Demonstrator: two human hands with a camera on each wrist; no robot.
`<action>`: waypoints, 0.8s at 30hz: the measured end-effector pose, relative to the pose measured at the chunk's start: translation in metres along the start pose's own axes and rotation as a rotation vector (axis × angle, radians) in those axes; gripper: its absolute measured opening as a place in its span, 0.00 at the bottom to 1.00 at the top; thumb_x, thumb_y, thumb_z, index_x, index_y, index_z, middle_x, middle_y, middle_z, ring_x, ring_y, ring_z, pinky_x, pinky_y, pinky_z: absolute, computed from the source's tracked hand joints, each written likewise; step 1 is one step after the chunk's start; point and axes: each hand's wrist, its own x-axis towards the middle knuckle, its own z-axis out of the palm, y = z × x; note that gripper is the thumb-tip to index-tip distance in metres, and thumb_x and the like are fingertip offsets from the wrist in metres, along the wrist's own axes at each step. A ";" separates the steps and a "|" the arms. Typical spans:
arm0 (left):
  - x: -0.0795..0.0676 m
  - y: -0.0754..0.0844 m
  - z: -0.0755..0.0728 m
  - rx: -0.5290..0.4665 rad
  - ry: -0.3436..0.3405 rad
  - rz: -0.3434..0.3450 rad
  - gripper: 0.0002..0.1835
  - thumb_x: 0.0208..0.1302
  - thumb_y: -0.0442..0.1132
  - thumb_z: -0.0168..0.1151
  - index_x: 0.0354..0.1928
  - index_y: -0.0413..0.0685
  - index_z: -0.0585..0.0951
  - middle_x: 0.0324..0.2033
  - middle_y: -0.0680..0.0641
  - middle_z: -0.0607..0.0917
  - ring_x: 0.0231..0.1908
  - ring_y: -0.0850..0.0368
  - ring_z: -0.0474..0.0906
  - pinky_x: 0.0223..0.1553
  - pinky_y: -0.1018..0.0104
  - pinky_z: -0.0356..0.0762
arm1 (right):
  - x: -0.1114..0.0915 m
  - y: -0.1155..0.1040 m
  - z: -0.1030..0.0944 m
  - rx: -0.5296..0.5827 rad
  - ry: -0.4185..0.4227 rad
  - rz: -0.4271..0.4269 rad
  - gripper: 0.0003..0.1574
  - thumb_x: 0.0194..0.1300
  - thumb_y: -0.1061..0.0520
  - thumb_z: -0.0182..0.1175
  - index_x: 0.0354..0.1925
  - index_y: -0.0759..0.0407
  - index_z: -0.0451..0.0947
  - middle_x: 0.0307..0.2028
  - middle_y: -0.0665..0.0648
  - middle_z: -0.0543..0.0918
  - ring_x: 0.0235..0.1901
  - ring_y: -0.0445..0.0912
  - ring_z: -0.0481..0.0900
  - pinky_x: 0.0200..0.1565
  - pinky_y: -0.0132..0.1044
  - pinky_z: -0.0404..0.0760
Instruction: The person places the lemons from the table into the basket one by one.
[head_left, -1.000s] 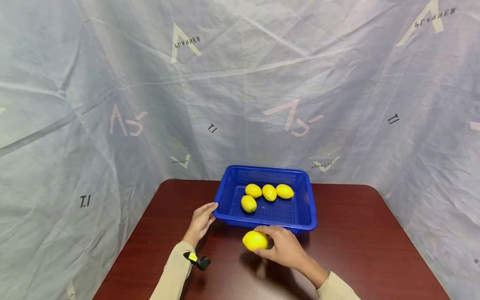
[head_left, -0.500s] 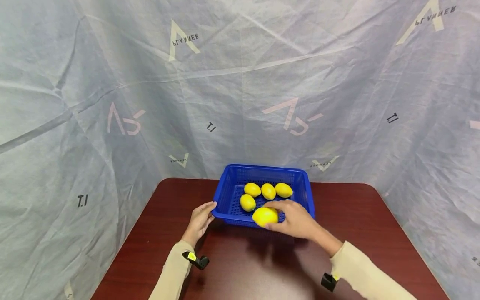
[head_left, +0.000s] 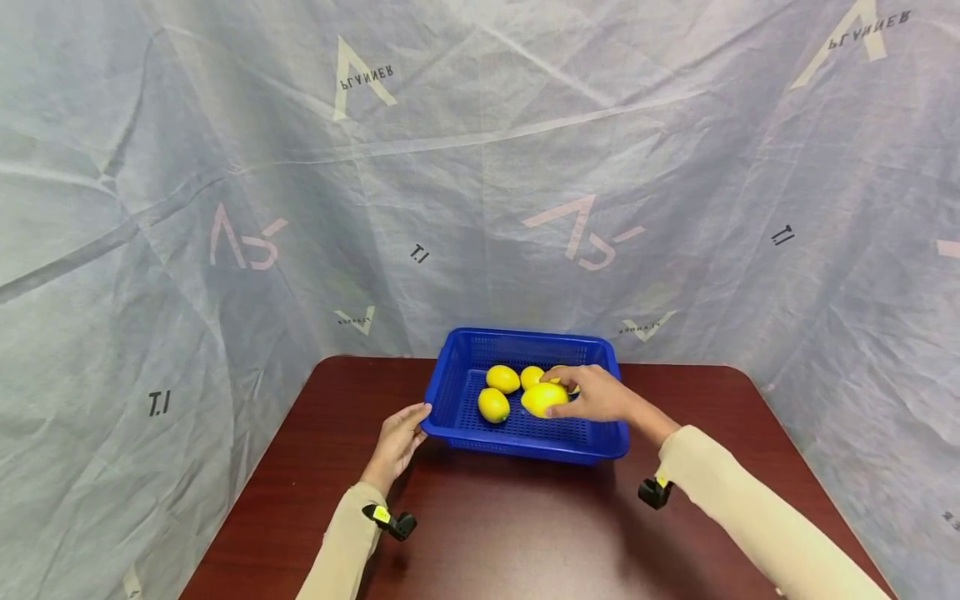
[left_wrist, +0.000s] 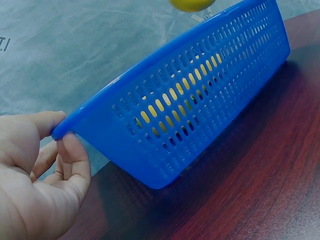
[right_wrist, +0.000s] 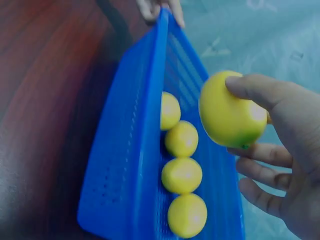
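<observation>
A blue perforated plastic basket (head_left: 517, 451) stands on the table with several lemons in it, among them one lemon (head_left: 493, 406) at the front left. My left hand (head_left: 397, 440) pinches the basket's front left corner rim between thumb and fingers, as the left wrist view also shows. Over the basket, my right hand (head_left: 597, 395) grips another lemon (right_wrist: 228, 111), thumb on one side and fingers on the other. In the head view this held lemon and the hand partly cover the lemons at the back right.
The dark red-brown table (head_left: 480, 533) extends around the basket. A grey printed sheet (head_left: 465, 183) hangs behind and along both sides of the table. A small black camera (head_left: 655, 492) is worn on the right sleeve, another (head_left: 390, 521) on the left.
My right hand has carried its lemon from in front of the basket forward and slightly right, over the basket's inside. My left hand has kept its hold on the rim.
</observation>
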 end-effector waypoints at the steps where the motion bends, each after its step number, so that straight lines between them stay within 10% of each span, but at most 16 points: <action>1: 0.000 0.000 0.000 -0.001 0.001 -0.003 0.21 0.72 0.38 0.65 0.59 0.29 0.79 0.34 0.54 0.82 0.31 0.65 0.76 0.36 0.72 0.77 | 0.003 0.003 -0.001 0.014 -0.020 0.005 0.35 0.63 0.41 0.72 0.63 0.55 0.79 0.51 0.57 0.87 0.47 0.50 0.85 0.44 0.43 0.84; 24: 0.001 -0.001 0.001 0.008 0.002 -0.008 0.23 0.72 0.40 0.66 0.60 0.30 0.78 0.34 0.55 0.83 0.32 0.65 0.77 0.37 0.73 0.77 | 0.051 0.065 0.004 0.149 -0.344 0.166 0.38 0.65 0.48 0.72 0.68 0.60 0.75 0.59 0.62 0.82 0.55 0.55 0.82 0.52 0.48 0.82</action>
